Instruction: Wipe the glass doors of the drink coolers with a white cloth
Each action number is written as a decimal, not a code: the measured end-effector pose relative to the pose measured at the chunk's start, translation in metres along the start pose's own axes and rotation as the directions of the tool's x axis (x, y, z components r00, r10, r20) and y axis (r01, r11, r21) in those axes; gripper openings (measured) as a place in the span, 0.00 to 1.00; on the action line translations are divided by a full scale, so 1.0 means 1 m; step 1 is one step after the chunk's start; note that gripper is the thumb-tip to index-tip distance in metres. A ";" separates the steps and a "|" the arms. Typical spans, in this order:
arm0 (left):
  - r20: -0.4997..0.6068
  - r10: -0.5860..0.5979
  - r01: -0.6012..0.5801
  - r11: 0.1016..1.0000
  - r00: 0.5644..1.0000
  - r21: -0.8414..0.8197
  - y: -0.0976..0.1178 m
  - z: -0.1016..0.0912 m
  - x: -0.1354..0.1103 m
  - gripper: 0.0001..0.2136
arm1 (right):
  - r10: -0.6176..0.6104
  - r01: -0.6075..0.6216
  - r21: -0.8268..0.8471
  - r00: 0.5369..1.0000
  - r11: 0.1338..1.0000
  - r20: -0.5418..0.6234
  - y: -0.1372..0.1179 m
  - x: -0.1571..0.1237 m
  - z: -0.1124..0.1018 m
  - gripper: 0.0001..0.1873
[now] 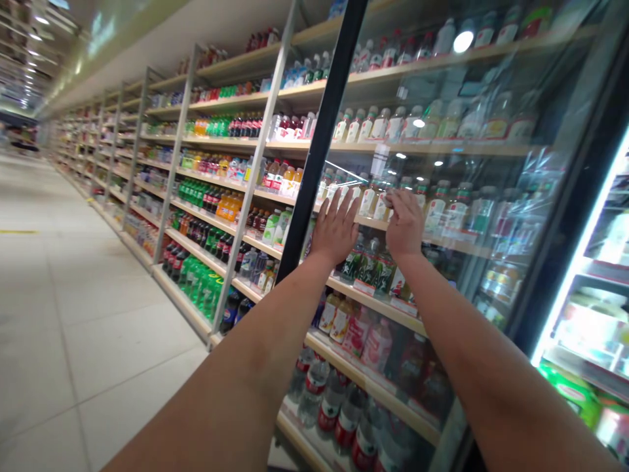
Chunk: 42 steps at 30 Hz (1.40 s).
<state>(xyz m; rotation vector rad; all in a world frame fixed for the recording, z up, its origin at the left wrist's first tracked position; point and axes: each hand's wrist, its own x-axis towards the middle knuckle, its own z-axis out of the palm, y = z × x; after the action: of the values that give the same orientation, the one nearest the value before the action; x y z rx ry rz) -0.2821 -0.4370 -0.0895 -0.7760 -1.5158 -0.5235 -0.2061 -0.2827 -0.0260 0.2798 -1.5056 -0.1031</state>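
Observation:
A dark-framed glass door (472, 164) of a lit cooler stands swung out before me. Against its glass, close to the black edge, my left hand (337, 226) lies flat with fingers spread and nothing in it. To its right, my right hand (405, 226) is at the glass with its fingers curled and drawn together. Whatever its fingertips might hold is too small to make out. Through the pane show shelves of bottles, with pale-labelled bottles (435, 211) behind my hands and dark green bottles (366, 265) just below.
A long run of drink shelves (211, 187) stretches away to the left beside a pale tiled floor (98, 314). Large red-labelled bottles (329, 406) stand low behind the glass. On the right, the bright cooler interior (590, 328) holds packaged goods.

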 end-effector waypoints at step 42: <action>-0.014 -0.031 0.029 0.992 0.999 -0.123 -0.005 0.006 0.006 0.30 | -0.101 0.116 -0.061 0.971 0.991 0.219 -0.018 -0.048 -0.013 0.24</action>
<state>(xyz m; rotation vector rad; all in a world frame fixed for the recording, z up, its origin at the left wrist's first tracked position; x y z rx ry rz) -0.2897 -0.4346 -0.0840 -0.8426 -1.4927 -0.6491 -0.1949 -0.2873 -0.0770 0.2995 -1.6976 -0.2832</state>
